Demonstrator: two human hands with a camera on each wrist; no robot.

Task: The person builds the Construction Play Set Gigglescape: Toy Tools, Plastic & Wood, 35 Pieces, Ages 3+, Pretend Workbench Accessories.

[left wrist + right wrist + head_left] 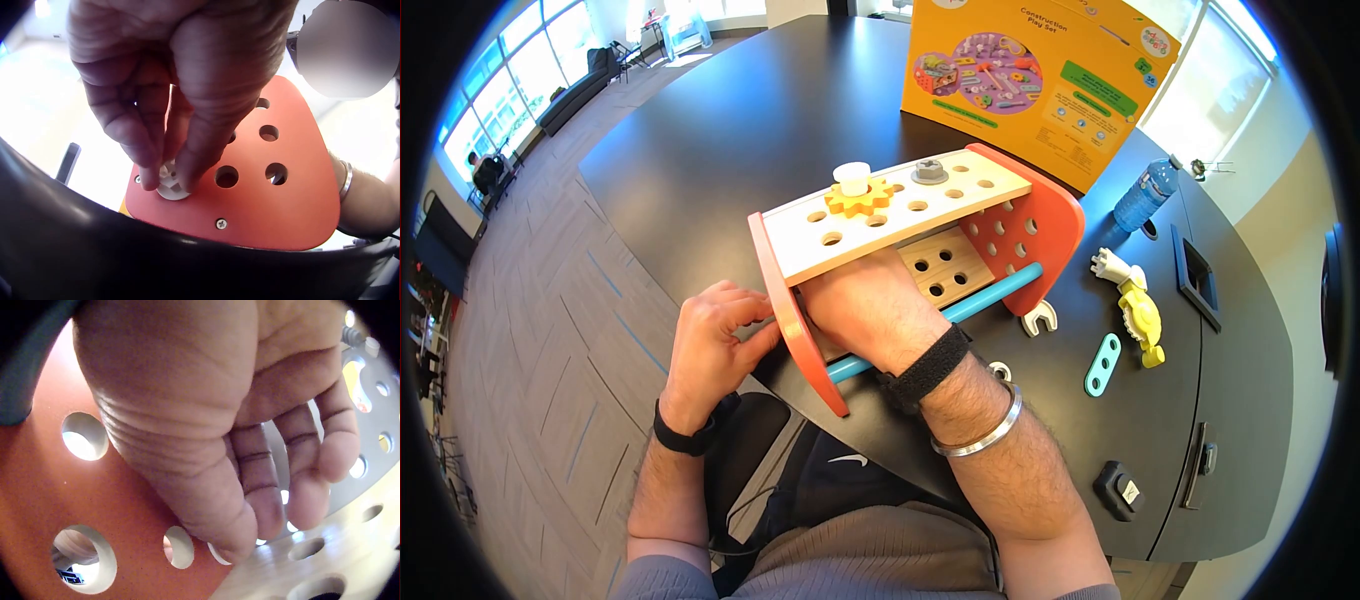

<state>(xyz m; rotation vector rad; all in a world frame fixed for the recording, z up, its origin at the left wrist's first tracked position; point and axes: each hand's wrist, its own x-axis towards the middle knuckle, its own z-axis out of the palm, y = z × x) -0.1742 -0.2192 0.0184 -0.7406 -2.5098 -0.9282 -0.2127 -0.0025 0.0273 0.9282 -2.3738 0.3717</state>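
A wooden toy workbench with red side panels [1041, 240] stands on the black table. At the outer face of its left panel [300, 212], my left hand [715, 345] pinches a white round toy screw [173, 182] between thumb and fingertips. My right hand [250, 425] reaches inside under the top board [880, 225], its thumb tip right at a hole in that panel. Its other fingers bend beside the thumb; the index finger is hidden, so I cannot tell whether it holds anything. On the top sit a yellow gear [859, 199] with a white screw and a grey hex bolt [930, 172].
A yellow play-set box [1040, 90] stands behind the workbench, with a blue water bottle [1148, 193] at its right. A pale wrench [1040, 319], a teal three-hole strip [1103, 365], a yellow toy piece [1140, 318] and a black device [1120, 490] lie to the right.
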